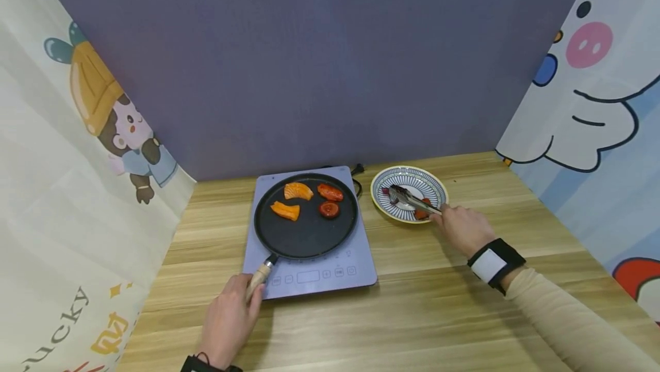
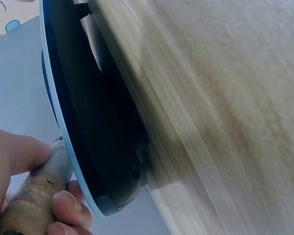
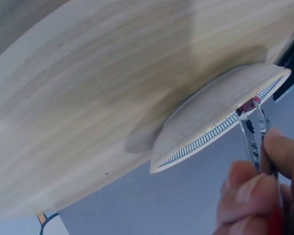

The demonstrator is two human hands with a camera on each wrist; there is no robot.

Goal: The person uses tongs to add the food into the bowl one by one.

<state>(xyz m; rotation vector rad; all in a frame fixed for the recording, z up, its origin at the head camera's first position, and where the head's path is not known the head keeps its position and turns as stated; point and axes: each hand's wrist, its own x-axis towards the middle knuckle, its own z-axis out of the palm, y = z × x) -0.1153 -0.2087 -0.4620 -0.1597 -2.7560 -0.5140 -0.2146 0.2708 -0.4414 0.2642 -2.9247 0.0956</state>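
My left hand (image 1: 229, 317) grips the wooden handle (image 1: 260, 275) of a flat black frying pan (image 1: 304, 240). Two orange salmon-like pieces (image 1: 298, 191), a red elongated piece (image 1: 330, 192) and a dark red round piece (image 1: 329, 209) lie in it. With my right hand (image 1: 466, 227) I hold metal tongs (image 1: 412, 199) over a patterned plate (image 1: 435, 180). In the right wrist view, the tips of the tongs are at a dark red piece (image 3: 247, 106) by the plate; whether they pinch it I cannot tell. An orange-red piece (image 1: 423, 210) is partly hidden under the tongs.
Beneath the pan is a pale induction cooker (image 1: 319, 287) with touch buttons along its front. Its black plug and cord (image 1: 358, 171) lie between cooker and plate. A grey panel (image 1: 330, 74) stands behind the wood-grain table (image 1: 412, 314), with printed curtains on both sides.
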